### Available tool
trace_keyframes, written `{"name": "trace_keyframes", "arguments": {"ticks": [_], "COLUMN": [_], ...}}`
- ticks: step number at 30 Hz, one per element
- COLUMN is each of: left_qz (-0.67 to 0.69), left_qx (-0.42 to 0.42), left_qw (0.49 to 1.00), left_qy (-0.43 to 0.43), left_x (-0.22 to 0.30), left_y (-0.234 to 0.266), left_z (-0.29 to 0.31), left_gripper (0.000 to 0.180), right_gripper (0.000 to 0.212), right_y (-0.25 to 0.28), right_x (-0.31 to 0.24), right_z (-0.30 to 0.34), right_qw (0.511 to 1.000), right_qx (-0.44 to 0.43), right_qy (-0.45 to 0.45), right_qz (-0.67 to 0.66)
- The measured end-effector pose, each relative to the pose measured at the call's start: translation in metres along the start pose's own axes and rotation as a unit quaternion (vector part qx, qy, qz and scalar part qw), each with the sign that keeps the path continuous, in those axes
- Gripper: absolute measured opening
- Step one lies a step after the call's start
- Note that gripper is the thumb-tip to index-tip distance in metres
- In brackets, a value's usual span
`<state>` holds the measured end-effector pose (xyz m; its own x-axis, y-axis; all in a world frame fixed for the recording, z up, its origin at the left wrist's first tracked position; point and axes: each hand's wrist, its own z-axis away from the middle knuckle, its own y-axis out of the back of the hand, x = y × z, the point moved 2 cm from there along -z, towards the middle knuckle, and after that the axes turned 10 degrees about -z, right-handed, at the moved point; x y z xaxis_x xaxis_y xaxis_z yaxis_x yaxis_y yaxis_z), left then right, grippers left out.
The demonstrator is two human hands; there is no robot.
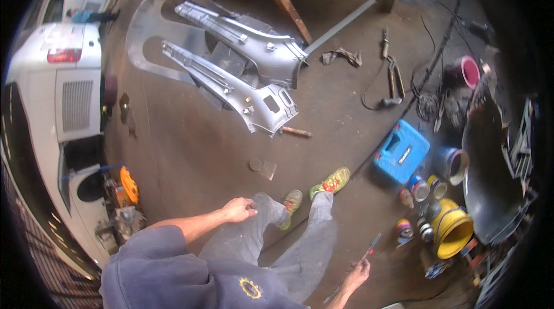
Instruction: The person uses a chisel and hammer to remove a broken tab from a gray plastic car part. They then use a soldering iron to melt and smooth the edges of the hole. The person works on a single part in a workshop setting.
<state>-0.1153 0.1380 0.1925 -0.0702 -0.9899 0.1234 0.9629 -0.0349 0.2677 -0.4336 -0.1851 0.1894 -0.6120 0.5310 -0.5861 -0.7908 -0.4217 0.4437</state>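
My left hand (238, 210) is beside my left knee, its fingers curled in; whether anything small sits inside them I cannot make out. Low on the right, my right hand (356, 275) grips a slim dark hand tool (373, 246) with a red part, pointing up and away from me. Its exact kind is too small to tell. Ahead on the floor lie two long silver-grey body panels, a far one (248, 40) and a near one (231, 87). Both rest partly on a flat grey looped piece (138, 38). A short rusty bar (297, 132) touches the near panel's end.
At right are a blue tool case (402, 152), a yellow bucket (453, 230), several cans (419, 188), a pink-rimmed bucket (470, 72) and a large dark curved panel (490, 165). Cables and tools (395, 81) lie beyond. A white vehicle (78, 90) stands left; another person (89, 16) is farther off.
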Motion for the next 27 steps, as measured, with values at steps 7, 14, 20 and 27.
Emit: {"name": "trace_keyframes", "arguments": {"ticks": [7, 14, 20, 27], "left_qz": [0.22, 0.283, 0.326, 0.153], "left_qx": [0.071, 0.129, 0.11, 0.222], "left_qw": [0.969, 0.943, 0.918, 0.908], "left_qy": [-0.085, -0.119, -0.197, -0.321], "left_x": [0.035, 0.036, 0.07, 0.103], "left_y": [-0.013, -0.008, 0.002, 0.047], "left_z": [-0.069, -0.163, -0.251, -0.258], "left_gripper": [0.041, 0.042, 0.047, 0.049], "right_gripper": [0.022, 0.024, 0.026, 0.042], "right_y": [-0.142, -0.339, -0.478, -0.585], "right_x": [-0.104, -0.147, -0.011, -0.007], "right_z": [-0.057, -0.158, -0.357, -0.41], "right_qw": [0.968, 0.853, 0.922, 0.808], "right_qx": [-0.188, -0.258, -0.324, -0.281], "right_qy": [0.143, 0.375, 0.122, 0.437], "right_qz": [0.084, 0.254, 0.173, 0.278]}}
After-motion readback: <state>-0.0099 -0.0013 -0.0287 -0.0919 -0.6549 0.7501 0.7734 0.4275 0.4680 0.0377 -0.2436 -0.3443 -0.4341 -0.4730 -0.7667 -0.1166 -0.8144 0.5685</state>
